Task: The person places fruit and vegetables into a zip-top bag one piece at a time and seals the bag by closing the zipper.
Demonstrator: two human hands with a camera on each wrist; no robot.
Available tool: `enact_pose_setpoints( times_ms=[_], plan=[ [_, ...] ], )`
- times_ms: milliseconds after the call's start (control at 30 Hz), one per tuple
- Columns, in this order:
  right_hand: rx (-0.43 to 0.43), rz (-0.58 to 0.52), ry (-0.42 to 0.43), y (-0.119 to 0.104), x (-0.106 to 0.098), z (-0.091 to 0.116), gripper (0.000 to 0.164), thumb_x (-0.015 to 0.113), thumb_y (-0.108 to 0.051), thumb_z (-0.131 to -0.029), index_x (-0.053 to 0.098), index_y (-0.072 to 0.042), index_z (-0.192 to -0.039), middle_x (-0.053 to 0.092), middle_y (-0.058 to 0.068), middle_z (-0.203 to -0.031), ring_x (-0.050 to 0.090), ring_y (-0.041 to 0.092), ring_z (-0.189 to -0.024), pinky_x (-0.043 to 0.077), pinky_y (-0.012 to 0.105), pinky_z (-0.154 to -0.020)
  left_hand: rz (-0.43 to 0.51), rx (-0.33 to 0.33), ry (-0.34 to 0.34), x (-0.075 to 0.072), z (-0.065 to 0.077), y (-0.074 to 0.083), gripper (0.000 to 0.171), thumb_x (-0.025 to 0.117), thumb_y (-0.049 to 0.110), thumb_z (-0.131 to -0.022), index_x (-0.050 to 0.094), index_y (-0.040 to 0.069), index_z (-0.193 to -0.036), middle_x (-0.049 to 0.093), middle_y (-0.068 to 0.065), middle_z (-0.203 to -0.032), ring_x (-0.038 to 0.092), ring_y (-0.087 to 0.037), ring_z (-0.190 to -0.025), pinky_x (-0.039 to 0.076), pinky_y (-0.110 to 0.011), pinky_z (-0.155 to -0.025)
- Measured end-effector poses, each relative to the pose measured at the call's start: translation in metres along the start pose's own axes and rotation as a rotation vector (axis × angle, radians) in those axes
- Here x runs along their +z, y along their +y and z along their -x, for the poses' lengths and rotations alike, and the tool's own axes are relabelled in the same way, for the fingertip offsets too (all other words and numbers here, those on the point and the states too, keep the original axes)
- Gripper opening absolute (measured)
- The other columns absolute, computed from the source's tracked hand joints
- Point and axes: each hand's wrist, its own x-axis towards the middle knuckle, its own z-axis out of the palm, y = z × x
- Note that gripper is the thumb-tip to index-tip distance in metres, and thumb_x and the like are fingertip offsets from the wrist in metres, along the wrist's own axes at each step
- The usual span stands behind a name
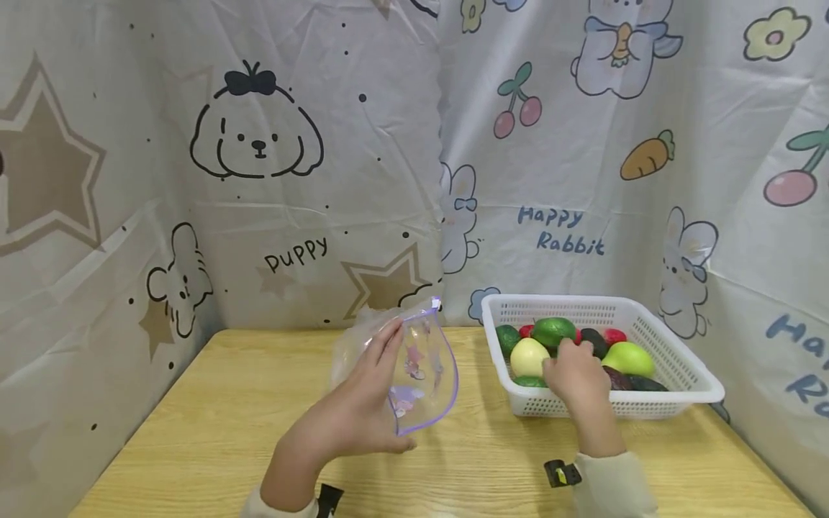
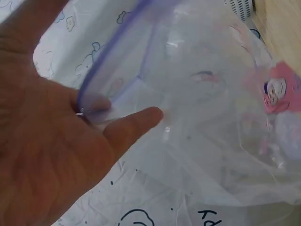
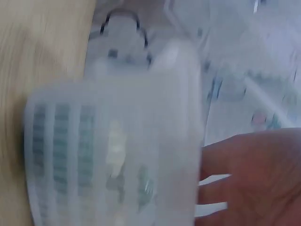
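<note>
My left hand (image 1: 356, 414) was spread wide at the gaping mouth of a clear plastic zip bag (image 1: 424, 363), fingers and thumb extended rather than curled, with the purple-edged opening turned toward the basket. The bag was left of the white plastic basket (image 1: 696, 393), well apart from it.

My right hand (image 1: 578, 373) reached over the basket's near side, fingers bent down among the produce; I could not tell whether they had grasped anything. Just left of them lay a pale yellow fruit (image 1: 528, 357), with a green avocado (image 1: 553, 332) behind, while a yellow-green pear (image 1: 630, 359) sat to the right, near a dark avocado (image 1: 593, 342).

The basket rested on the wooden counter (image 1: 194, 439), before a printed cloth (image 1: 388, 180) reading "puppy" and "Happy Rabbit".
</note>
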Motion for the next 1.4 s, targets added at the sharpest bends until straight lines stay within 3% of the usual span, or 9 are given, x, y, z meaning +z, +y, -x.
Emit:
enact_pose_setpoints(
  times_ms=[133,333,467,567,667,833,967,1200,1400],
  plan=[
    [0.103,0.06,-0.186,0.027,-0.003,-0.004,0.044,0.043,-0.021,-0.089,0.052,0.012,-0.117,0.055,0.036,-0.109,0.054,0.047,-0.089,0.046,0.069,-0.077,0.032,-0.019,-0.106,-0.003,0.006,-0.001,0.134,0.081,0.013,-0.048,-0.006,0.008,-0.149,-0.009,-0.005,-0.159,0.003,-0.025,-0.143,0.044,-0.043,-0.104],
    [0.04,0.05,-0.236,0.037,-0.002,-0.009,0.066,0.038,-0.035,-0.094,0.029,0.016,-0.135,0.045,0.042,-0.129,0.045,0.058,-0.11,0.037,0.074,-0.089,0.027,-0.028,-0.138,-0.007,0.006,-0.003,0.126,0.069,-0.007,-0.051,-0.007,0.011,-0.149,-0.011,-0.003,-0.159,0.006,-0.024,-0.142,0.051,-0.035,-0.094],
    [0.015,0.012,-0.237,0.039,-0.002,-0.012,0.081,0.045,-0.043,-0.091,0.02,0.02,-0.136,0.041,0.045,-0.13,0.044,0.058,-0.112,0.041,0.072,-0.088,-0.004,-0.005,-0.072,-0.01,0.002,-0.006,0.115,0.066,-0.014,-0.053,0.006,0.003,-0.149,0.002,-0.008,-0.159,0.017,-0.023,-0.14,0.053,-0.031,-0.089],
    [0.017,-0.015,-0.219,0.04,-0.001,-0.015,0.085,0.052,-0.044,-0.087,0.022,0.019,-0.136,0.041,0.045,-0.129,0.045,0.057,-0.111,0.043,0.072,-0.086,-0.035,0.024,0.019,-0.013,-0.001,-0.007,0.107,0.075,-0.007,-0.058,0.017,0.0,-0.147,0.014,-0.009,-0.158,0.023,-0.024,-0.138,0.05,-0.034,-0.097],
    [0.045,-0.035,-0.191,0.04,0.0,-0.018,0.081,0.059,-0.043,-0.082,0.033,0.015,-0.132,0.048,0.04,-0.126,0.05,0.052,-0.106,0.044,0.07,-0.083,-0.062,0.028,0.111,-0.014,-0.004,-0.006,0.103,0.084,0.009,-0.06,0.027,0.002,-0.145,0.024,-0.008,-0.155,0.028,-0.023,-0.137,0.046,-0.038,-0.103],
    [0.103,-0.013,-0.146,0.042,0.0,-0.02,0.068,0.066,-0.038,-0.074,0.049,0.01,-0.119,0.057,0.033,-0.111,0.053,0.045,-0.093,0.048,0.061,-0.071,-0.09,0.017,0.219,-0.014,-0.009,-0.005,0.094,0.085,0.025,-0.063,0.037,0.004,-0.141,0.035,-0.006,-0.15,0.032,-0.022,-0.135,0.046,-0.04,-0.103],
    [0.119,0.017,-0.143,0.043,0.002,-0.021,0.068,0.066,-0.037,-0.073,0.048,0.01,-0.12,0.055,0.037,-0.111,0.051,0.049,-0.095,0.049,0.061,-0.072,-0.111,0.004,0.244,-0.012,-0.011,-0.004,0.091,0.084,0.031,-0.064,0.04,0.006,-0.14,0.039,-0.006,-0.148,0.037,-0.02,-0.132,0.047,-0.04,-0.102],
    [0.162,0.044,-0.164,0.044,0.009,-0.022,0.091,0.062,-0.048,-0.074,0.031,0.012,-0.135,0.047,0.043,-0.124,0.047,0.055,-0.108,0.045,0.066,-0.082,-0.149,-0.016,0.264,-0.011,-0.009,-0.003,0.082,0.081,0.033,-0.067,0.045,0.007,-0.136,0.044,-0.006,-0.144,0.042,-0.02,-0.129,0.048,-0.039,-0.101],
    [0.18,0.084,-0.186,0.043,0.015,-0.024,0.102,0.052,-0.059,-0.079,0.02,0.016,-0.139,0.047,0.042,-0.126,0.047,0.056,-0.107,0.046,0.063,-0.081,-0.167,-0.019,0.269,-0.009,-0.007,-0.004,0.079,0.081,0.032,-0.068,0.047,0.006,-0.135,0.045,-0.006,-0.143,0.04,-0.021,-0.13,0.048,-0.04,-0.101]
  ],
)
